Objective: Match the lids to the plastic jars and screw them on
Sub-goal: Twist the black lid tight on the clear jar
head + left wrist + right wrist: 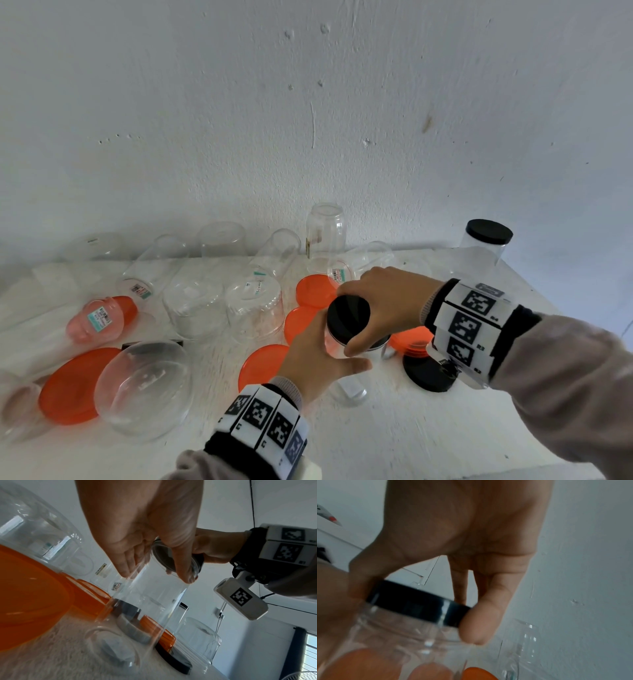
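A tall clear plastic jar (pixel 337 342) (pixel 145 608) (pixel 406 632) stands upright near the middle of the white table. My left hand (pixel 318 356) (pixel 145 545) wraps its fingers and thumb round the jar's upper wall. A black lid (pixel 348 318) (pixel 418 601) sits on the jar's mouth. My right hand (pixel 373 305) (pixel 453 547) grips that lid from above, thumb and fingers pinching its rim. In the left wrist view the lid's underside (pixel 163 555) shows through the jar wall.
Several orange lids (pixel 311 289) and a loose black lid (pixel 428 373) lie around the jar. Several clear lidless jars (pixel 253 305) stand or lie to the left and behind. A jar with a black lid (pixel 488 240) stands at the back right by the wall. The table's front edge (pixel 479 466) is close.
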Tool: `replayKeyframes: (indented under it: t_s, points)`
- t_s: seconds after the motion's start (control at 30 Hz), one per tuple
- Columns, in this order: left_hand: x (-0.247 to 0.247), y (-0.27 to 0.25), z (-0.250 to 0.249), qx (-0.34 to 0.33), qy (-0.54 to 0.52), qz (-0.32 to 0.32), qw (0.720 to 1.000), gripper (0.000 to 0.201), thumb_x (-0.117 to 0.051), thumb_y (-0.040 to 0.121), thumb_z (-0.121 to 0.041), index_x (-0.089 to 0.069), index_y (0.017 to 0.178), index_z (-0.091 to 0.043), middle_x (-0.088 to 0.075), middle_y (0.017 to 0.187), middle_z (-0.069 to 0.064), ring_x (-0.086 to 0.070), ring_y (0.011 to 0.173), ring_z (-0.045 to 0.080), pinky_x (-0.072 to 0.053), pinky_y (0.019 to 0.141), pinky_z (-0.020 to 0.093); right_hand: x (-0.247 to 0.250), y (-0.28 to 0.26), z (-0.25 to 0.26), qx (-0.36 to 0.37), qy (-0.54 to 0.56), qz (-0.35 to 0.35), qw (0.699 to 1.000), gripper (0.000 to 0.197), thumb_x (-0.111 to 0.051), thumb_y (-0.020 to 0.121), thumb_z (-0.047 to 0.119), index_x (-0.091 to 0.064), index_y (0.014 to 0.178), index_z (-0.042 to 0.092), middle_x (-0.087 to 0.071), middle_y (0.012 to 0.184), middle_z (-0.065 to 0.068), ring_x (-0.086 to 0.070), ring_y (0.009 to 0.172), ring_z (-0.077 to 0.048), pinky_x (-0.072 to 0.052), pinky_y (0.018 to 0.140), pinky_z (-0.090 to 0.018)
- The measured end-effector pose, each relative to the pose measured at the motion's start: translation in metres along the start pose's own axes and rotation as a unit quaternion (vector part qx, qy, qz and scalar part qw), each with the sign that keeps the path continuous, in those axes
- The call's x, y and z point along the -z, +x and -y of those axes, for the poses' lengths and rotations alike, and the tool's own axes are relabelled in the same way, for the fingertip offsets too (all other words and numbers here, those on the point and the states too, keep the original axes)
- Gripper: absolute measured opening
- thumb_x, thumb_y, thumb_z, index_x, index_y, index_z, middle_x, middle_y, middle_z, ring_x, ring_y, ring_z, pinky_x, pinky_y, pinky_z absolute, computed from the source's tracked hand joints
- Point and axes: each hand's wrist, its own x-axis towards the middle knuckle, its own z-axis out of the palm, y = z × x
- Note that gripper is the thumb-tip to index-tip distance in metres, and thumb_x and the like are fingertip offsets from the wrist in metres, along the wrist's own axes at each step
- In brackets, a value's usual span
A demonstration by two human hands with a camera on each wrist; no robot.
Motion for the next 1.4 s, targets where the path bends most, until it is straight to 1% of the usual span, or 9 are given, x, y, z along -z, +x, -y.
replayKeyframes:
  t_s: [0.27, 0.4, 0.47, 0.6, 0.87, 1.03, 1.2, 1.3, 1.4]
  points:
    - [0.0, 0.0, 0.001, 0.001, -0.013, 0.009, 1.0, 0.073, -0.087, 0.062, -0.026, -0.043, 0.119, -0.042, -0.059, 0.111, -0.026, -0.052, 0.101, -0.017, -0.04, 0.075, -0.001, -0.011, -0.002, 0.006, -0.046, -0.001, -0.043, 0.998, 0.068, -0.06, 0.059, 0.082, -0.052, 0.1, 0.028, -0.051, 0.08, 0.012, -0.049, 0.07, -0.004, -0.038, 0.055, -0.02]
    - [0.002, 0.001, 0.001, 0.009, -0.017, 0.018, 1.0, 0.075, -0.087, 0.061, -0.028, -0.041, 0.118, -0.045, -0.056, 0.11, -0.03, -0.048, 0.102, -0.018, -0.037, 0.077, 0.001, 0.001, -0.004, 0.003, -0.043, 0.027, 0.039, 0.998, 0.077, -0.067, 0.061, 0.072, -0.045, 0.126, 0.036, -0.044, 0.095, 0.015, -0.05, 0.09, -0.009, -0.043, 0.069, -0.022]
    - [0.001, 0.001, 0.001, 0.009, -0.014, 0.016, 1.0, 0.075, -0.087, 0.061, -0.03, -0.039, 0.116, -0.047, -0.055, 0.109, -0.031, -0.048, 0.103, -0.017, -0.036, 0.078, 0.002, 0.004, -0.003, 0.004, -0.022, 0.017, 0.055, 0.998, 0.079, -0.072, 0.064, 0.064, -0.04, 0.132, 0.04, -0.038, 0.094, 0.017, -0.047, 0.095, -0.011, -0.044, 0.073, -0.023]
    - [-0.001, 0.0, 0.001, 0.003, 0.0, 0.003, 1.0, 0.075, -0.087, 0.06, -0.031, -0.04, 0.117, -0.044, -0.056, 0.108, -0.03, -0.049, 0.101, -0.016, -0.037, 0.076, 0.003, 0.005, -0.001, 0.003, 0.009, 0.002, 0.018, 1.0, 0.071, -0.073, 0.06, 0.066, -0.049, 0.123, 0.042, -0.041, 0.084, 0.022, -0.048, 0.088, -0.007, -0.037, 0.062, -0.017]
    - [-0.003, -0.002, 0.002, 0.003, -0.007, -0.011, 1.0, 0.079, -0.088, 0.059, -0.03, -0.044, 0.123, -0.038, -0.059, 0.111, -0.026, -0.052, 0.107, -0.009, -0.039, 0.085, 0.008, 0.0, 0.001, 0.002, 0.011, -0.012, -0.013, 1.0, 0.066, -0.068, 0.058, 0.073, -0.054, 0.112, 0.037, -0.046, 0.082, 0.018, -0.051, 0.082, -0.007, -0.045, 0.065, -0.021]
    - [-0.002, -0.001, 0.002, 0.002, -0.009, -0.004, 1.0, 0.078, -0.088, 0.06, -0.028, -0.044, 0.124, -0.038, -0.059, 0.109, -0.027, -0.05, 0.099, -0.02, -0.039, 0.074, -0.002, -0.005, 0.001, 0.007, -0.028, -0.023, -0.033, 0.999, 0.069, -0.062, 0.058, 0.079, -0.054, 0.105, 0.029, -0.049, 0.081, 0.012, -0.049, 0.073, -0.005, -0.043, 0.06, -0.022]
    - [-0.001, 0.0, 0.001, 0.006, -0.008, 0.0, 1.0, 0.078, -0.088, 0.06, -0.03, -0.043, 0.123, -0.039, -0.059, 0.111, -0.025, -0.052, 0.106, -0.01, -0.04, 0.079, 0.006, 0.001, -0.001, 0.006, -0.044, -0.017, 0.033, 0.998, 0.072, -0.062, 0.062, 0.077, -0.047, 0.117, 0.033, -0.048, 0.091, 0.012, -0.052, 0.085, -0.01, -0.043, 0.065, -0.024]
    - [-0.001, 0.0, 0.002, 0.004, -0.008, 0.003, 1.0, 0.072, -0.087, 0.061, -0.03, -0.042, 0.114, -0.046, -0.057, 0.108, -0.029, -0.05, 0.104, -0.014, -0.037, 0.079, 0.002, 0.004, -0.002, 0.007, -0.039, -0.015, 0.064, 0.997, 0.075, -0.068, 0.065, 0.068, -0.043, 0.128, 0.037, -0.045, 0.098, 0.009, -0.052, 0.093, -0.014, -0.043, 0.067, -0.024]
    - [-0.002, -0.001, 0.002, 0.0, -0.004, 0.004, 1.0, 0.072, -0.087, 0.061, -0.031, -0.041, 0.113, -0.046, -0.056, 0.107, -0.031, -0.049, 0.102, -0.016, -0.036, 0.077, 0.001, 0.005, -0.001, 0.008, -0.035, -0.015, 0.053, 0.998, 0.072, -0.07, 0.065, 0.066, -0.045, 0.126, 0.036, -0.044, 0.093, 0.011, -0.052, 0.09, -0.013, -0.043, 0.065, -0.023]
